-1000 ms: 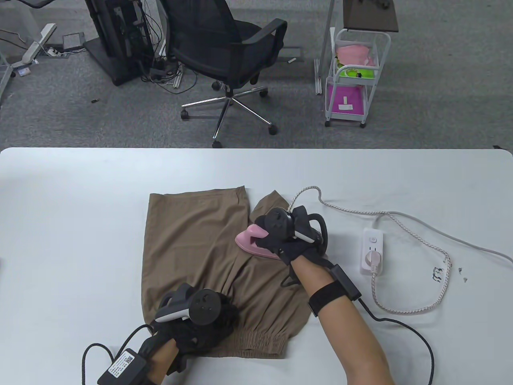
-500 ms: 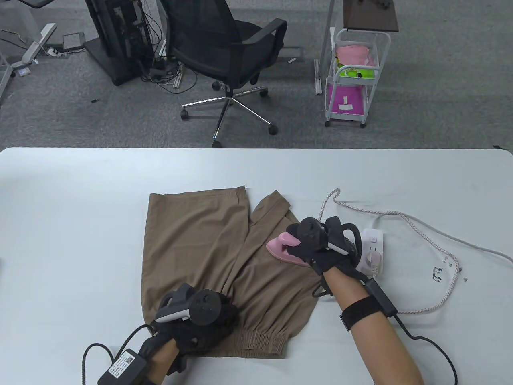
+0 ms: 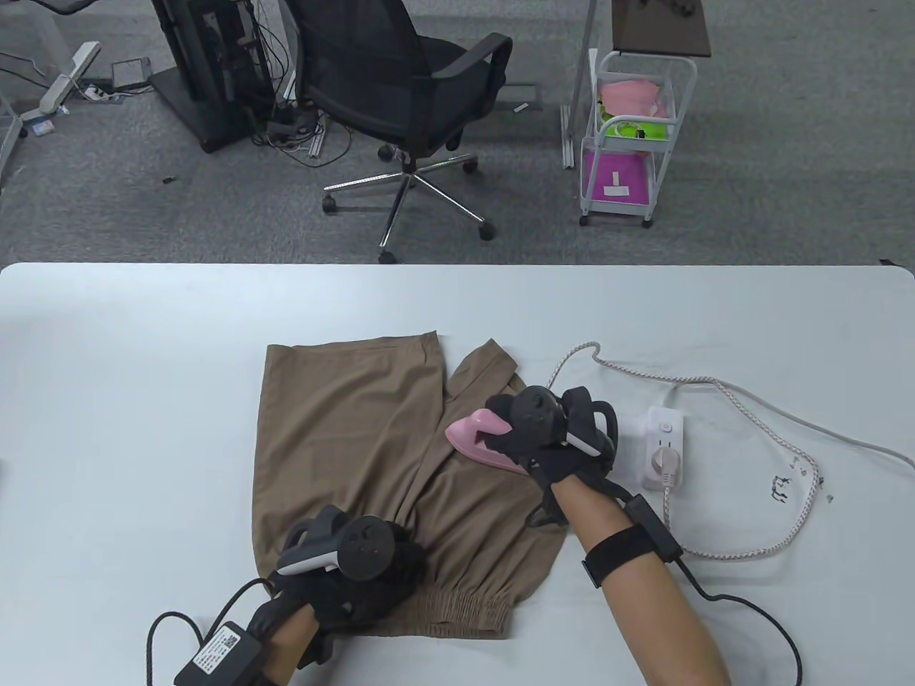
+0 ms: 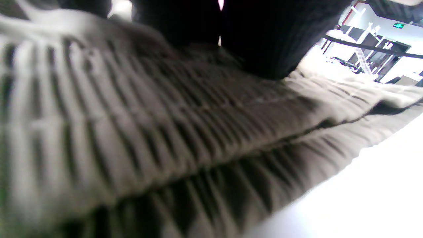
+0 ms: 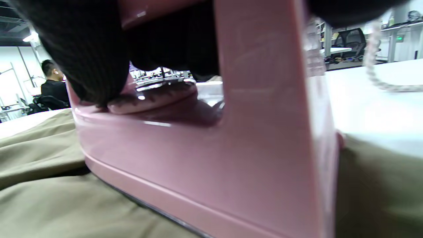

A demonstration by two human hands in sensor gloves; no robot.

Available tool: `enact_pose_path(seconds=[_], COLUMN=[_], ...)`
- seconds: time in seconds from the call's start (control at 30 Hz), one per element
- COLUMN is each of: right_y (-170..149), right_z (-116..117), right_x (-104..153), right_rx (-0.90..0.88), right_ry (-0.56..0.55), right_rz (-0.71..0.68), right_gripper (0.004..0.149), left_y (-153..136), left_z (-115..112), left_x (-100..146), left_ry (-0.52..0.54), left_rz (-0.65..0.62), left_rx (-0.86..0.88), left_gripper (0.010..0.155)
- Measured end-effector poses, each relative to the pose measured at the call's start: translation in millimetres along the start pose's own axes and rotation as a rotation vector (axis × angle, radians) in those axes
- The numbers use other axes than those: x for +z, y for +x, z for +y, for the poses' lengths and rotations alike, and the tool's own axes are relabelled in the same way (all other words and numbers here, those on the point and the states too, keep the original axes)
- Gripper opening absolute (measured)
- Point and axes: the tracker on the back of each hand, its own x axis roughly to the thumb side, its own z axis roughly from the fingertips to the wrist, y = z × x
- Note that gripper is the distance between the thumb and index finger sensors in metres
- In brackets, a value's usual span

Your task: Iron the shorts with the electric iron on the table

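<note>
Brown shorts (image 3: 350,429) lie flat on the white table (image 3: 107,371), waistband toward the near edge. My right hand (image 3: 532,436) grips the handle of a small pink iron (image 3: 475,437) that rests on the right leg of the shorts. In the right wrist view the pink iron (image 5: 205,148) fills the frame, its soleplate on the brown fabric (image 5: 49,198). My left hand (image 3: 357,572) presses down on the shorts near the elastic waistband (image 3: 457,611). The left wrist view shows the gathered waistband (image 4: 148,132) under dark gloved fingers (image 4: 257,36).
A white power strip (image 3: 663,446) lies right of the iron with a plug in it. The iron's braided cord (image 3: 758,429) loops across the table's right side. Beyond the far edge stand an office chair (image 3: 407,93) and a white cart (image 3: 632,128).
The right hand slid the iron right across the right leg toward the power strip, then back left and slightly away. The cord shifted with it. The left hand stayed put.
</note>
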Motion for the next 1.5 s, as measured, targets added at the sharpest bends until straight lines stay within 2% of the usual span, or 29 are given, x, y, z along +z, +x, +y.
enact_pose_path(seconds=[0.3,0.53,0.73,1.23,1.5], right_y=[57.1,76.0,61.5,-0.3,-20.5], right_z=[17.2,21.5,17.6,0.8,-3.1], right_x=[-27.5,-33.4,-25.5,20.1,29.4], right_rx=[-0.014,0.004,0.013,0.051,0.027], right_ry=[0.038,0.069,0.081,0.079,0.080], right_rz=[-0.093,-0.109,-0.084,-0.014,0.018], right_gripper=[0.055,0.055,0.054,0.053,0.053], left_y=[0.3,0.6,0.7,0.8,1.0], left_z=[-0.5,-0.8,-0.9,-1.2,-1.2], left_x=[0.0,0.1,0.1,0.1,-0.1], left_ry=[0.002,0.001,0.001,0.002,0.001], left_rz=[-0.002,-0.002,-0.002,-0.002,-0.002], left_rx=[-0.005,-0.007,-0.008,-0.014,-0.016], left_gripper=[0.056,0.057,0.057,0.056,0.057])
